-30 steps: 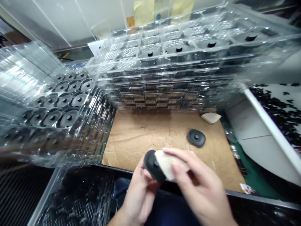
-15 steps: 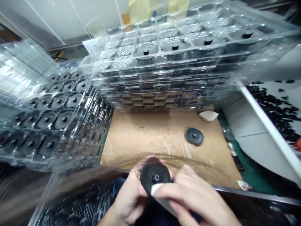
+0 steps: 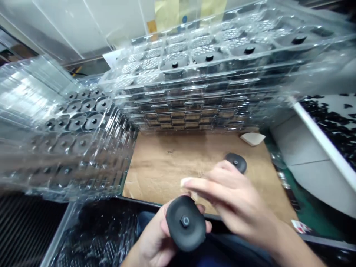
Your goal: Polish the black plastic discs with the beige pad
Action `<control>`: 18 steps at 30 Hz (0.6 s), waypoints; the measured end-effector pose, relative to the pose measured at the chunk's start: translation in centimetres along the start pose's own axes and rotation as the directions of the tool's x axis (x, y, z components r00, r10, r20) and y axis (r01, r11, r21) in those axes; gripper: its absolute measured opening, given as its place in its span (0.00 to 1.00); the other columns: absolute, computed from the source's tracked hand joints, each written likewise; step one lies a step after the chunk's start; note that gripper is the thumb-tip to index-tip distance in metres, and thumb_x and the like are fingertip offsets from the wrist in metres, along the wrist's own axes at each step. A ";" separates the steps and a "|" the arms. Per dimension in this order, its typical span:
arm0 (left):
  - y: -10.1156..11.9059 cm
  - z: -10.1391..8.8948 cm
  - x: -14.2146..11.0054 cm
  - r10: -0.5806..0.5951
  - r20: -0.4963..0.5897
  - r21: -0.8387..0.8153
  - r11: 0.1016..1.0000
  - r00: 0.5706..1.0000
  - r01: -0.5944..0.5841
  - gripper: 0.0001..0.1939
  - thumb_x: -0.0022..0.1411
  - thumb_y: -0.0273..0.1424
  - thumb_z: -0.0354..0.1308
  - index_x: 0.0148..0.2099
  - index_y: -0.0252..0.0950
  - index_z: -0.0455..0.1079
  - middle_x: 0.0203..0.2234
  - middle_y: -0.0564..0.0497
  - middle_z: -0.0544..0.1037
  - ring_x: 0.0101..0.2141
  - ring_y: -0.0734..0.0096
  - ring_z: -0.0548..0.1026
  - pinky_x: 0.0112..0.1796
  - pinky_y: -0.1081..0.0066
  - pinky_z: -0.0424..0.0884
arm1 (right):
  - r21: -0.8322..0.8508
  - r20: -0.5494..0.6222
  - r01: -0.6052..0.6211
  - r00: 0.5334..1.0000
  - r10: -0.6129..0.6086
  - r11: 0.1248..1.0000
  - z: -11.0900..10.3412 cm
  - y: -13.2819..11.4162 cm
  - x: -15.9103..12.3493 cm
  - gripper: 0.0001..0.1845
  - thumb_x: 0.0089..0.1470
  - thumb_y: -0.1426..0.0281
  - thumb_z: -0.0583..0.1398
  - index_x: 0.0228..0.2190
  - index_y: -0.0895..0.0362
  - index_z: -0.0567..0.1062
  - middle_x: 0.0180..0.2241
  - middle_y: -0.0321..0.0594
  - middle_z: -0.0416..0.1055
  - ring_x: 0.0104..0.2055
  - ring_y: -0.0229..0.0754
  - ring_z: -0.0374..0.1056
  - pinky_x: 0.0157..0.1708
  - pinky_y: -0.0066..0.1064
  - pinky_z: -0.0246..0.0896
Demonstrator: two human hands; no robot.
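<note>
2 hands, 2 loose black discs. Left hand (image 3: 151, 246) curled shut under one black disc (image 3: 185, 223), fingers round the rim, stud side up, seemingly to leave that face free. Right hand (image 3: 236, 200) just above it, fingers extended, not touching the disc, blurred. Pale tip (image 3: 185, 181) at its fingers: nail or pad, cannot tell, so its hold is unclear. Second black disc (image 3: 236, 162) lies flat on the cardboard sheet (image 3: 164, 174) over the tabletop, partly behind the right hand. 1 pale wedge pad (image 3: 252, 138) near the sheet's far edge. 2 stacks of clear blister trays: left stack (image 3: 83, 126), far stack (image 3: 189, 100). Black discs sit one per pocket, likely to keep them apart; too many to count. Far right, white rail (image 3: 325, 144) beside a bin of loose black pieces (image 3: 330, 118)
</note>
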State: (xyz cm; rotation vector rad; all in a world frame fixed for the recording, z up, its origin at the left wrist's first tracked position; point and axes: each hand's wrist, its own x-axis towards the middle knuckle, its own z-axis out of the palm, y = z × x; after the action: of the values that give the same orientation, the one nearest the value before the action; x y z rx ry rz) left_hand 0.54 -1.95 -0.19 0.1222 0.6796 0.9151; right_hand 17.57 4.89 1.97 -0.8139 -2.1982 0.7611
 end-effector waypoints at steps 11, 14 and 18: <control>0.1 -0.1 0.8 -0.040 0.078 -0.094 0.995 0.996 0.047 0.19 0.46 0.27 0.66 0.44 0.36 0.74 0.37 0.46 0.80 0.36 0.63 0.78 0.36 0.72 0.72 | 0.205 -0.006 -0.642 0.754 0.656 0.739 5.7 2.8 -8.8 0.13 0.56 0.63 0.55 0.39 0.52 0.77 0.38 0.38 0.77 0.40 0.45 0.73 0.39 0.34 0.70; -0.1 -0.2 0.8 -0.055 0.073 -0.090 0.994 0.996 0.062 0.24 0.40 0.32 0.70 0.43 0.37 0.74 0.37 0.47 0.80 0.36 0.60 0.78 0.35 0.72 0.72 | 0.192 -0.166 -0.650 0.717 0.677 0.736 3.0 1.5 -7.5 0.13 0.57 0.62 0.54 0.41 0.50 0.74 0.42 0.37 0.75 0.44 0.45 0.71 0.40 0.31 0.69; -0.7 0.3 0.8 -0.064 0.003 -0.037 0.997 0.998 0.064 0.17 0.45 0.32 0.67 0.41 0.34 0.75 0.33 0.46 0.80 0.33 0.65 0.78 0.36 0.72 0.71 | 0.080 -0.228 -0.281 0.929 0.292 0.956 0.3 -1.3 -4.2 0.13 0.60 0.67 0.53 0.46 0.47 0.70 0.37 0.36 0.75 0.35 0.41 0.70 0.33 0.30 0.65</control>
State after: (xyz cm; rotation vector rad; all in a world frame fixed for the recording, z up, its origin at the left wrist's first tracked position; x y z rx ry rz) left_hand 1.57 -1.68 -0.58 0.0680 0.6616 0.8653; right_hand 19.38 0.92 1.13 -1.1577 -1.8645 0.8044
